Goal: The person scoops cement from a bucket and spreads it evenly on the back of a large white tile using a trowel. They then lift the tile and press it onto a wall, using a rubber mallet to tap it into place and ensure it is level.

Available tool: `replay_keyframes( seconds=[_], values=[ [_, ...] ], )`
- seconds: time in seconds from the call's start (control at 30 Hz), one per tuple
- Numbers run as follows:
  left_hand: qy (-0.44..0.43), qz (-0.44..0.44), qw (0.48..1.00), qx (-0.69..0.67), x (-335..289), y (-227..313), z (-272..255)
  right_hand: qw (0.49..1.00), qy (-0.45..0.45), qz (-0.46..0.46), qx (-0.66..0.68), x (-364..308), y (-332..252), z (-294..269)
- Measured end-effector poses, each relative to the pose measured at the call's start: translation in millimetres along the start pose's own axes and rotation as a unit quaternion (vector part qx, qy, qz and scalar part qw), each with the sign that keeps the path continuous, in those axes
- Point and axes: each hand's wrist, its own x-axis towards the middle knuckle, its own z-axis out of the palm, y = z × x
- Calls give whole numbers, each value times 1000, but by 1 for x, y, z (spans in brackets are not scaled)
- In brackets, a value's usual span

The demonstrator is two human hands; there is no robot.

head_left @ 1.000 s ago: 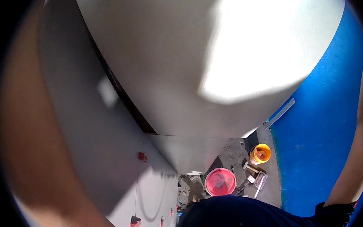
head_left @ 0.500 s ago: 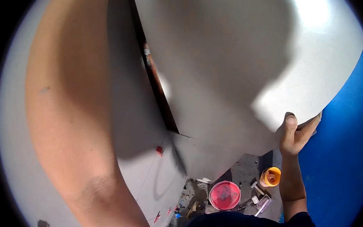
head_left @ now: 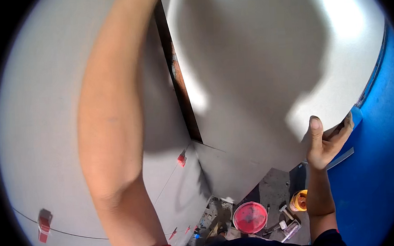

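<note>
A large pale grey tile (head_left: 251, 133) stands at a slant in front of me. Its lower right edge is gripped by my right hand (head_left: 325, 145), with the thumb on the face and the fingers round the edge. My left forearm reaches up past the top of the head view, so the left hand lies outside it. Beside that arm is a pale tiled wall (head_left: 51, 144). Between this wall and the held tile runs a narrow dark gap (head_left: 184, 92) with reddish, rough material showing inside.
Red tile-levelling wedges (head_left: 44, 229) sit on the wall's joints. Below are a round tub with pink-red contents (head_left: 250, 217), a yellow bucket (head_left: 298, 201), a hammer (head_left: 286, 211) and rubble. A blue surface (head_left: 377, 171) fills the right side, with a grey strip (head_left: 341, 158) against it.
My left forearm has shifted right and reaches further up. The right hand keeps its grip on the tile edge. The view has moved slightly, showing more blue surface and the grey strip.
</note>
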Motion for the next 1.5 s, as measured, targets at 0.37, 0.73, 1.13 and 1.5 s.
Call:
replay_keyframes(
  seconds=[0.37, 0.73, 1.13, 1.5],
  values=[
    [-1, 33, 996, -79, -232, -21, 10, 996, 8, 9, 86, -17, 20, -6],
    [-65, -90, 989, -96, -333, -6, -60, 994, 0, 53, 96, 3, 4, -21],
    [-232, -629, 689, -275, -490, -21, -110, 997, -2, 58, 57, 26, -5, -1],
    [-264, -666, 642, -274, -512, -15, -87, 995, 11, 95, 37, 16, 4, -9]
  ],
)
